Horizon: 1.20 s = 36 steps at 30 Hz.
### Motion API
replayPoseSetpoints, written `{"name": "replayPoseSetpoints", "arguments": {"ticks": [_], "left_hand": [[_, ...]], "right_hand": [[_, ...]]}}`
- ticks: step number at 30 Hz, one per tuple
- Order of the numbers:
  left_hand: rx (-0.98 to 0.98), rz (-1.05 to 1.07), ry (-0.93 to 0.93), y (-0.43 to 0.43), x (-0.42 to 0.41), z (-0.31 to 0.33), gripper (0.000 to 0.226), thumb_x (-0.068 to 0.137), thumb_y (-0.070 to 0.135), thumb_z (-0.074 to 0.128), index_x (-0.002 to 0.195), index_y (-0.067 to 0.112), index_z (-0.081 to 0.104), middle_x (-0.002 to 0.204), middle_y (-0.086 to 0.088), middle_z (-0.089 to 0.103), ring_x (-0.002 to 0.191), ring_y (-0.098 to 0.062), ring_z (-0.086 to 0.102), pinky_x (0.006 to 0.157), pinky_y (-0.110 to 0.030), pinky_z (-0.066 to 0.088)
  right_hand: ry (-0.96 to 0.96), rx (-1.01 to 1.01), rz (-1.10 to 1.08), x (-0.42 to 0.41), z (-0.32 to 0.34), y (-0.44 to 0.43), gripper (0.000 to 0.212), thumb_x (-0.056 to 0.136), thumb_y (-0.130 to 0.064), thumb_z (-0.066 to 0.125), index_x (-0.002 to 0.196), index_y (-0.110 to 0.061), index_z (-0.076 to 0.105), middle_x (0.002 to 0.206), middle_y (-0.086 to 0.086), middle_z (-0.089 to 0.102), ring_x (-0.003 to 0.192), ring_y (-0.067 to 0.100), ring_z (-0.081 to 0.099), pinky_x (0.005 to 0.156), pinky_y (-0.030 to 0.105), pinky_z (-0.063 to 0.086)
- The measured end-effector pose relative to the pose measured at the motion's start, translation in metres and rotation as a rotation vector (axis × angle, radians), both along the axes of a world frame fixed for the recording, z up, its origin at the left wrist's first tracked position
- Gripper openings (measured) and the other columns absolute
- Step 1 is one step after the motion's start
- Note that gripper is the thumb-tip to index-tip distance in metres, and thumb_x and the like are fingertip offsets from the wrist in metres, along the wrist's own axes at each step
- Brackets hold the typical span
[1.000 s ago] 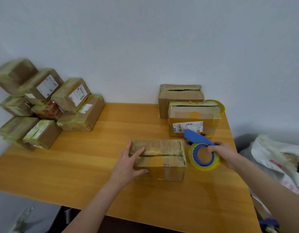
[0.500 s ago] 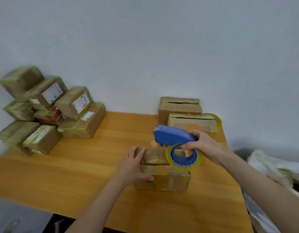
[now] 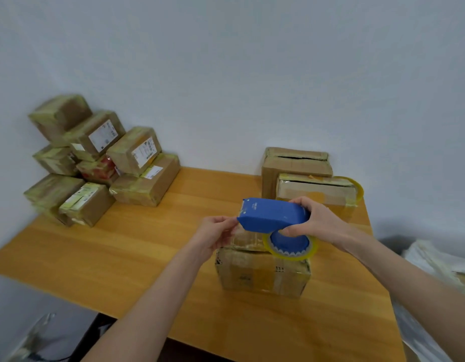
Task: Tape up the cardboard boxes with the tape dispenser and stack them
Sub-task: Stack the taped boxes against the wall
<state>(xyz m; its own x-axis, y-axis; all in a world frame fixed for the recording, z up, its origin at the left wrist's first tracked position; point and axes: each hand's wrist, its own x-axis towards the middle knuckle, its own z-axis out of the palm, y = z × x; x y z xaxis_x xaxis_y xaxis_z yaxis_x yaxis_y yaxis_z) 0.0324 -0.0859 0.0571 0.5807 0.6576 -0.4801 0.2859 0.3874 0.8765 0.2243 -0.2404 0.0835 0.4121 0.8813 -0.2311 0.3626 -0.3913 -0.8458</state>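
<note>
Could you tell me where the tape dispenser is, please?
Head view, right of centre: the tape dispenser is in the right hand, above the nearest box.

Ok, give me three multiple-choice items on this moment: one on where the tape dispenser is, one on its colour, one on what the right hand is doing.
1. Where is the tape dispenser?
A. flat on the table
B. on the pile at the left
C. in the air over the nearest box

2. What colour is its body?
A. blue
B. red
C. black

3. What is the right hand doing?
A. resting open on the table
B. gripping the dispenser
C. lifting a box

Answers:
1 C: it is held over that box's top.
2 A: the housing is blue, with a yellowish tape roll under it.
3 B: its fingers wrap the dispenser's rear end.
</note>
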Motion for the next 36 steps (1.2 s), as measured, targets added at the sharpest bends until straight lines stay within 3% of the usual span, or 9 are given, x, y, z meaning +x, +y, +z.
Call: {"name": "replayPoseSetpoints", "arguments": {"ticks": [4,8,15,20,22,25,32,36], "left_hand": [[0.17,0.006,0.118,0.003,-0.001,0.002,0.014,0.092,0.021,0.064,0.087,0.009,0.069,0.072,-0.003,0.065,0.063,-0.011,0.057,0.059,-0.024,0.051],[0.284,0.013,0.147,0.004,-0.006,0.004,0.016,0.093,0.023,0.062,0.084,0.01,0.067,0.076,-0.004,0.067,0.066,-0.01,0.06,0.049,-0.017,0.047],[0.336,0.146,0.242,0.031,-0.054,-0.007,0.016,0.094,0.018,0.062,0.081,0.008,0.06,0.073,-0.004,0.057,0.066,-0.012,0.055,0.052,-0.021,0.05],[0.384,0.128,0.331,0.028,-0.053,-0.032,0.022,0.095,0.022,0.06,0.077,0.011,0.057,0.074,-0.005,0.057,0.07,-0.015,0.054,0.056,-0.025,0.051],[0.4,0.129,0.359,0.027,-0.05,-0.042,0.022,0.095,0.024,0.06,0.079,0.01,0.057,0.077,-0.005,0.058,0.072,-0.017,0.054,0.058,-0.028,0.05],[0.43,0.127,0.407,0.027,-0.046,-0.052,0.024,0.096,0.023,0.058,0.076,0.01,0.056,0.075,-0.006,0.057,0.068,-0.018,0.052,0.056,-0.027,0.047],[0.44,0.101,0.509,0.02,-0.035,-0.076,0.031,0.098,0.023,0.055,0.069,0.011,0.053,0.067,-0.006,0.053,0.063,-0.019,0.051,0.054,-0.027,0.048],[0.434,0.049,0.529,0.011,-0.025,-0.084,0.017,0.1,0.026,0.049,0.094,0.012,0.056,0.091,-0.009,0.06,0.067,-0.017,0.052,0.055,-0.03,0.052]], "right_hand": [[-0.404,-0.026,0.183,-0.007,0.01,0.0,0.066,0.07,-0.041,0.083,0.12,-0.034,0.041,0.106,-0.015,0.055,0.09,0.007,0.059,0.073,0.018,0.05],[-0.661,-0.016,0.334,-0.011,0.016,0.006,0.078,0.076,-0.049,0.073,0.14,-0.043,0.03,0.113,-0.018,0.051,0.096,0.009,0.054,0.067,0.012,0.037],[-0.61,-0.102,0.378,0.01,0.016,-0.005,0.08,0.063,-0.061,0.058,0.136,-0.051,0.028,0.114,-0.016,0.056,0.092,0.007,0.056,0.079,0.028,0.051],[-0.66,-0.159,0.382,0.012,0.013,-0.012,0.075,0.076,-0.042,0.072,0.14,-0.038,0.032,0.112,-0.015,0.053,0.093,0.007,0.054,0.076,0.022,0.047],[-0.711,-0.167,0.379,0.009,0.01,-0.011,0.075,0.076,-0.042,0.071,0.14,-0.035,0.033,0.112,-0.015,0.052,0.093,0.006,0.051,0.074,0.02,0.043],[-0.77,-0.173,0.365,0.007,0.004,-0.008,0.075,0.072,-0.048,0.07,0.138,-0.035,0.036,0.117,-0.014,0.056,0.096,0.007,0.053,0.078,0.024,0.05],[-0.755,-0.225,0.365,0.003,-0.005,-0.001,0.074,0.072,-0.051,0.071,0.134,-0.033,0.035,0.118,-0.01,0.056,0.101,0.013,0.057,0.082,0.031,0.055],[-0.709,-0.22,0.344,0.001,-0.006,0.0,0.073,0.071,-0.05,0.073,0.131,-0.033,0.036,0.117,-0.008,0.056,0.1,0.014,0.057,0.083,0.032,0.055]]}}
